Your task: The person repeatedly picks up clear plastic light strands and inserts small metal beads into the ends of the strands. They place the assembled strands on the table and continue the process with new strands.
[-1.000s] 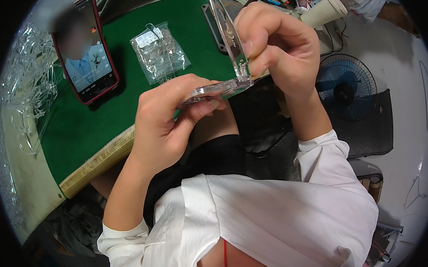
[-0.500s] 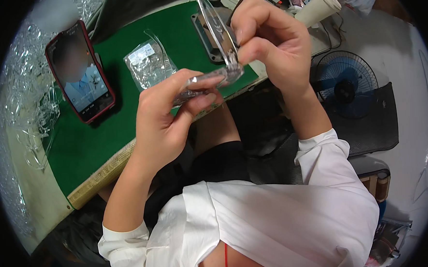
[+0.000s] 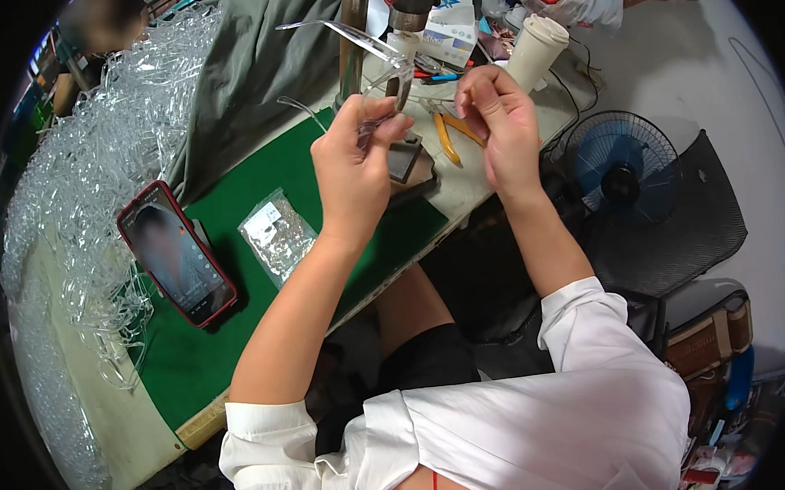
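Observation:
My left hand (image 3: 353, 172) is closed round a pair of clear plastic eyeglass frames (image 3: 366, 42), one temple reaching up and to the left. The frames are held up beside the metal post and head of a bench press (image 3: 411, 13), and my fingers hide part of them. To the right, my right hand (image 3: 506, 132) is raised with thumb and fingers pinched together; whatever they hold, if anything, is too small to make out. Orange-handled pliers (image 3: 446, 139) lie between the hands on the bench. Below my left hand, a small clear bag of tiny parts (image 3: 277, 235) rests on the green mat (image 3: 229, 182).
A red-cased phone (image 3: 178, 256) leans at the left of the mat. Beyond it spreads a heap of clear eyeglass frames (image 3: 128, 108) beside a grey cloth (image 3: 241, 67). A white cup (image 3: 538, 49) stands at the back right. A blue fan (image 3: 624, 175) sits beside the bench.
Both hands have moved apart, and the right no longer touches the frames. My left hand has lifted the frames up toward the press. The view has shifted, showing more of the bench's far side.

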`<state>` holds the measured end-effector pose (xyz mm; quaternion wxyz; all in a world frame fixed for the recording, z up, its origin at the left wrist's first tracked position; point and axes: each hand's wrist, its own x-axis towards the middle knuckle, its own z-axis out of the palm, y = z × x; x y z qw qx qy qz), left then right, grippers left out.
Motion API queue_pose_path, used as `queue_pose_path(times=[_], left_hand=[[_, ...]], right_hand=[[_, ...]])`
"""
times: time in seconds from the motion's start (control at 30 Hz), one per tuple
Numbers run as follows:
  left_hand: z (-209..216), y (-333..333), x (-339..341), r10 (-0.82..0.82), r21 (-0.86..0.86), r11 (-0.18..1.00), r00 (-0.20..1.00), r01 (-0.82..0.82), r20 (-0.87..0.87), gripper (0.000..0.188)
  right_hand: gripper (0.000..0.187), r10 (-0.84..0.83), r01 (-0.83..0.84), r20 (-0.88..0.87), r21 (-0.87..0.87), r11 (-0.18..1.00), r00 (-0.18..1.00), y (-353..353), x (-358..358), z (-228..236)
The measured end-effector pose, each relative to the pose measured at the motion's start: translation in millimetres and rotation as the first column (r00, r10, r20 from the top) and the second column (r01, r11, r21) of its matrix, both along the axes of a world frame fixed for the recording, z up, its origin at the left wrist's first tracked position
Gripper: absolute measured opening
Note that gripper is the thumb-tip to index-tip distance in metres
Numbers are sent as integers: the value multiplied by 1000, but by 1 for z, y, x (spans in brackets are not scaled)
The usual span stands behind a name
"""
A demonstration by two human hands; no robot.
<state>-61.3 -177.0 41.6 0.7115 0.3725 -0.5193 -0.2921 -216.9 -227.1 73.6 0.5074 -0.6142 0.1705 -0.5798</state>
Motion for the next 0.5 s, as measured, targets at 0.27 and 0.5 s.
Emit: queue_pose_path(times=[0.27,0.5], left_hand=[[4,-23,-16,34,20,999,999,-35,9,10],[5,-32,-27,79,-6,997,994,-80,-74,9]], right_hand=[[13,-330,380,202,-304,874,922,-36,-3,63],[31,66,83,272,-504,860,960,-29,3,160]])
